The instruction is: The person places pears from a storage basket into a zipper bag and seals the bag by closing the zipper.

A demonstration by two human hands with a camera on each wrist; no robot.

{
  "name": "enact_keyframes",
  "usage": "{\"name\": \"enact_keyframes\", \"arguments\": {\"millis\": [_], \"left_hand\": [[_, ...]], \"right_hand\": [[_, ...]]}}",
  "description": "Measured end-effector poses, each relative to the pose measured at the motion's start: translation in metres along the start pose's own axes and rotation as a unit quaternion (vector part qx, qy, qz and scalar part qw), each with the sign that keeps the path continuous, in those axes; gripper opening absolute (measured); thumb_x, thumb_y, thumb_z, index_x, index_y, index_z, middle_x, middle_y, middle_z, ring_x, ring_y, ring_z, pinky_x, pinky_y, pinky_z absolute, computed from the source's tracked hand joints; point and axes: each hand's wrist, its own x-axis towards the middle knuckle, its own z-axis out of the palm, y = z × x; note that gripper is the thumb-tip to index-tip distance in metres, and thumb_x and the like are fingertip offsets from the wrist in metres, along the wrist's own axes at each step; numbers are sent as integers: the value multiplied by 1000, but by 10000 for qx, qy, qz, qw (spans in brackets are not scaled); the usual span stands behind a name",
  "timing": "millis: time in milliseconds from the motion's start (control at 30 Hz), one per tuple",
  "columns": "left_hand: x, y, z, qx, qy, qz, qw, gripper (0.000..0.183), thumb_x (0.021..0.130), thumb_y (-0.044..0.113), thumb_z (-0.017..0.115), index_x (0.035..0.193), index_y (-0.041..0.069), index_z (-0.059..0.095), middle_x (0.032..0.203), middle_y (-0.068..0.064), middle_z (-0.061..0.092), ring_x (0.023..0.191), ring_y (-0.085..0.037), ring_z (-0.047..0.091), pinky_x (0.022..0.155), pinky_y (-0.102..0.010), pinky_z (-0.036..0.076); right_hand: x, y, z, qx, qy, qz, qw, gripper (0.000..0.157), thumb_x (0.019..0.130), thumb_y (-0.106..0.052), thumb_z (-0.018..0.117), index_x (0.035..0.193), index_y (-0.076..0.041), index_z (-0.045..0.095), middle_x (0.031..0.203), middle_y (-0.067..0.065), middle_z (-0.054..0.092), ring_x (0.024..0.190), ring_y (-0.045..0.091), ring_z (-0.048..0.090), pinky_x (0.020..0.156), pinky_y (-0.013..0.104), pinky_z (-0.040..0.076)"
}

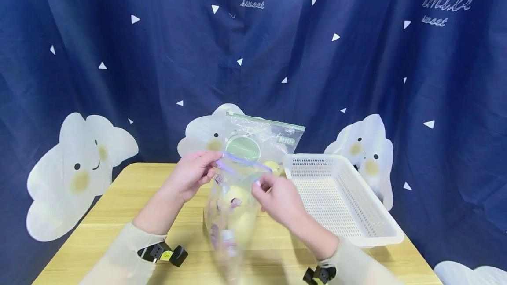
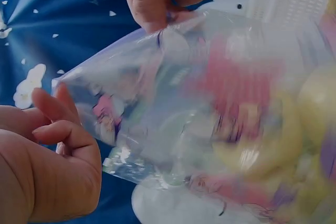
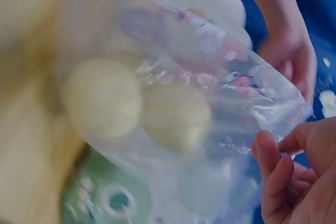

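A clear zip bag [image 1: 215,219] with a purple seal strip and pink and purple cartoon prints hangs in front of me. Round pale yellow fruits [image 3: 104,98] lie inside its lower part. My left hand [image 1: 194,174] pinches one upper corner of the bag between thumb and fingers. At the other end of the seal strip, my right hand [image 1: 280,198] pinches the edge. Behind it stands a second clear zip bag [image 1: 273,137] with a green top strip and a green round print, and a yellow fruit [image 1: 272,167] shows low at its right side.
On the right of the wooden table [image 1: 154,188] sits a white perforated plastic basket [image 1: 380,208], close beside my right forearm. A dark blue curtain [image 1: 178,56] with clouds and triangles hangs behind the table.
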Motion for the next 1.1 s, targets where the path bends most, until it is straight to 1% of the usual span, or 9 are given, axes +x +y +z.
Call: {"name": "enact_keyframes", "arguments": {"millis": [167,333,400,467,600,733,800,967,1100], "left_hand": [[-16,10,0,248,-283,-14,9993,16,111,19,61,109,7,71,88,9,82,62,1,66,49,-11,39],[-34,6,8,907,-1408,-55,9859,21,109,20,64,112,0,66,92,-1,84,65,-6,73,50,-15,43],[-37,1,8,1101,-1674,-29,9797,25,108,21,66,112,-4,66,89,-3,82,63,-8,72,50,-17,45],[-36,-5,4,1194,-1536,14,9809,27,108,21,66,114,-5,66,87,-1,79,62,-9,69,51,-17,44],[-28,-19,-7,1435,-694,99,9872,32,107,20,69,126,-5,63,96,-4,71,71,-14,62,57,-21,44],[-22,-29,-7,2057,-302,27,9781,53,102,24,77,145,0,57,119,-14,69,90,-22,66,67,-26,51],[-19,-35,-5,2287,-149,60,9734,55,101,25,79,146,1,60,122,-16,69,93,-23,67,69,-27,52],[-10,-43,-1,2256,205,228,9737,30,103,24,77,126,4,75,101,-6,74,89,-21,66,62,-25,47],[-5,-39,-6,1981,366,385,9787,27,105,24,75,122,3,77,90,3,72,87,-15,66,62,-24,48]], "right_hand": [[16,6,-38,-155,551,-146,9983,9,96,-22,67,93,-19,75,78,-7,74,63,6,68,59,27,53],[18,25,-63,-714,573,-515,9945,6,97,-18,68,95,-19,74,78,-6,70,69,11,60,68,29,49],[16,35,-67,-754,413,-475,9952,6,97,-17,69,96,-19,74,79,-6,70,72,12,59,70,30,49],[12,43,-70,-682,310,-405,9964,6,97,-15,69,97,-18,74,80,-6,70,74,12,60,71,30,51],[8,51,-72,-536,326,-352,9974,4,98,-15,70,98,-17,74,80,-5,70,77,13,62,70,27,52],[6,54,-73,-472,339,-349,9977,4,99,-17,71,98,-14,74,80,-5,70,76,13,62,66,26,50],[5,54,-73,-440,339,-330,9979,6,100,-19,72,98,-13,74,80,-5,70,76,13,62,65,26,50],[4,54,-72,-225,105,-383,9990,3,99,-15,75,100,-13,72,84,-3,72,79,12,64,66,25,52],[4,55,-78,10,58,-368,9993,4,100,-10,74,104,-10,72,89,1,74,78,10,65,65,24,54]]}}
